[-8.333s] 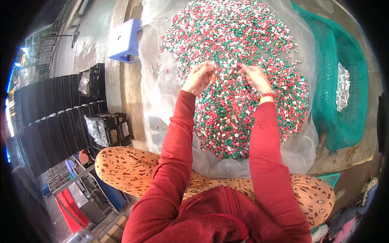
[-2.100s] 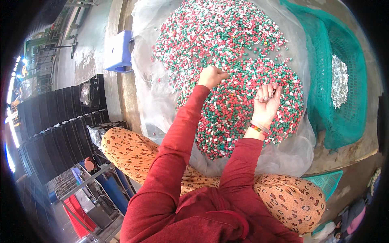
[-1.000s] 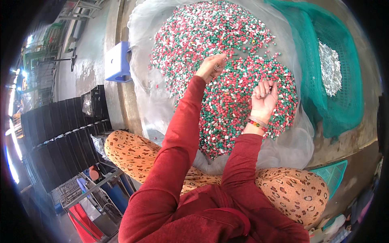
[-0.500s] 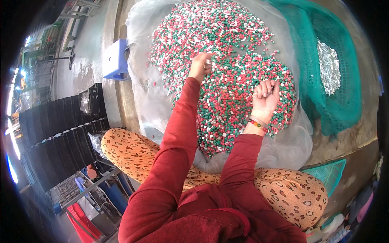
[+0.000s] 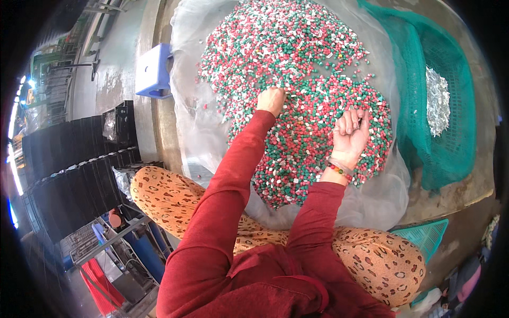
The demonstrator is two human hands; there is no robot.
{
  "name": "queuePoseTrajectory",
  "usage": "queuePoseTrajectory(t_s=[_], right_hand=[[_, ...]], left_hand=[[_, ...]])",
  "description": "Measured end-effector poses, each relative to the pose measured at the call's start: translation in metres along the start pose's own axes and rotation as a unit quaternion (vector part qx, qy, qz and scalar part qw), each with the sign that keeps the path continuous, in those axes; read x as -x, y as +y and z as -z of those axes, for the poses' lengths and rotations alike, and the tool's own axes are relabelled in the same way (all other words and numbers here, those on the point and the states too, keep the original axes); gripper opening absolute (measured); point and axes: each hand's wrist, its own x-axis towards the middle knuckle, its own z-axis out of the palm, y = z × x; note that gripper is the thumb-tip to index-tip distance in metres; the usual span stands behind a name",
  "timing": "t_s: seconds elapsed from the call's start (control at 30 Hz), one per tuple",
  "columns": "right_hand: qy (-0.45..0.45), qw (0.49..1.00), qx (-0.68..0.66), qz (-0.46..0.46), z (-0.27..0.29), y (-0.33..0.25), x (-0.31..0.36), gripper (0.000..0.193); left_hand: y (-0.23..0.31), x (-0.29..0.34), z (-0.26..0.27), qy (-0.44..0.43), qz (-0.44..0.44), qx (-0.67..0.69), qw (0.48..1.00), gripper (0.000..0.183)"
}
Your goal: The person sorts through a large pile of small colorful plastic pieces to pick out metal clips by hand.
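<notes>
A broad heap of small red, green and white pellet-like pieces [image 5: 297, 143] lies spread in front of me. Under it is a sheet of translucent white mesh [image 5: 193, 127]. My left hand [image 5: 272, 100] is at the heap's middle, back upward, its fingers closed and their tips hidden against the pieces. Over the heap's right part, my right hand [image 5: 350, 132] is turned palm up with fingers curled in and thumb close to them. What either hand holds, if anything, is too small or hidden to name. A beaded bracelet [image 5: 338, 168] circles my right wrist.
On the right, a green net [image 5: 408, 106] drapes over a basket with silvery scraps [image 5: 437, 103] inside. A blue-white plastic stool [image 5: 152, 71] stands at the far left. Black crates [image 5: 74, 169] are stacked left of my knee. A teal basket [image 5: 427, 236] sits by my right knee.
My left hand has come slightly nearer and turned its back up; a white piece seen at its fingers before is now out of sight. My right hand keeps its curled pose. The view has tilted slightly.
</notes>
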Motion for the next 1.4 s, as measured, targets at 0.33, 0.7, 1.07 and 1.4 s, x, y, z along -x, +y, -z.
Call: queuePoseTrajectory(t_s=[0.33, 0.7, 1.07, 1.4], right_hand=[[0.017, 1.0, 0.024, 0.001, 0.002, 0.007, -0.004, 0.031], [0.018, 0.999, 0.028, -0.002, 0.002, 0.006, -0.006, 0.031], [0.016, 0.999, 0.011, -0.04, 0.019, 0.018, -0.007, 0.031], [0.128, 0.982, 0.034, -0.134, 0.01, 0.071, -0.002, 0.052]], left_hand=[[-0.031, 0.001, 0.071, 0.021, 0.172, 0.843, 0.509, 0.013], [-0.018, -0.051, 0.036, -0.058, 0.156, 0.128, 0.978, 0.036], [-0.047, -0.017, 0.046, -0.065, 0.168, 0.295, 0.938, 0.033], [0.055, -0.016, 0.16, -0.177, -0.204, 0.058, 0.961, 0.018]])
